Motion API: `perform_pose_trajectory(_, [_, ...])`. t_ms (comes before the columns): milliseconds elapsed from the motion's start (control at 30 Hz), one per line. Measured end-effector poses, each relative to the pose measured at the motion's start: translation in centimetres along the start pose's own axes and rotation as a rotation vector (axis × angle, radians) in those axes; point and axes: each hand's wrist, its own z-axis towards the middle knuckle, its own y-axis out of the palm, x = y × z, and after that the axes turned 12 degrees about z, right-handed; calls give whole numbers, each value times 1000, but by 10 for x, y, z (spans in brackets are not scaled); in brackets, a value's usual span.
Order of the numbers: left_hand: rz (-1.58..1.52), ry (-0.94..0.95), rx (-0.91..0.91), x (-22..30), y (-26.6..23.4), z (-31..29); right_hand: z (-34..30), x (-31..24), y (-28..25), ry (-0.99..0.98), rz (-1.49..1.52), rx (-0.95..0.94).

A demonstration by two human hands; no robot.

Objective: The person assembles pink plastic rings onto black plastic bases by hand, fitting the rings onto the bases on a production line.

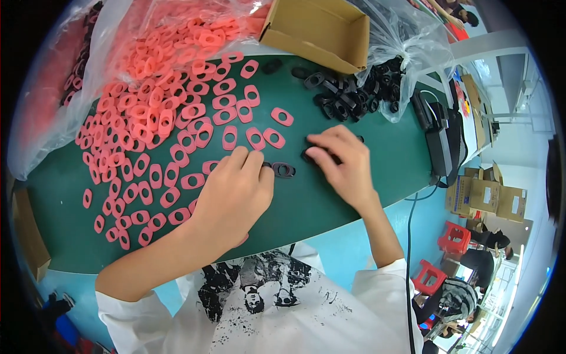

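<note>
My left hand (236, 192) is closed, its fingers curled down to the green table. A dark bit shows at its fingertips, mostly hidden by them. Just right of those fingertips lies a flat black oval ring piece (284, 170). My right hand (346, 168) bends in from the right, thumb and forefinger pinching a small black plastic part (306, 156); its shape is largely covered. Many pink oblong rings (229, 138) with oval holes spread out beyond and to the left of my left hand, some lying close against it.
A pile of black plastic parts (339, 97) lies at the far right beside a clear plastic bag (407, 44). An open cardboard box (318, 29) stands at the far edge. A black device (439, 138) with a cable sits at the right edge of the green table (377, 138).
</note>
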Motion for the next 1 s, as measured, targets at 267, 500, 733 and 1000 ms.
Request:
perform_pose_trajectory(267, [34,22,4,-1,2,8,-7,-17,-10,76,-37,-212])
perform_pose_trajectory(500, [49,-51,148,7,10,7,3,-30,-3,152,-214,-305])
perform_pose_trajectory(733, [-109,-108,35,-1,9,3,16,-40,-31,114,-107,-339])
perform_pose_trajectory(1000, [-165,-59,-46,-6,4,3,9,-13,-11,-17,-162,-326])
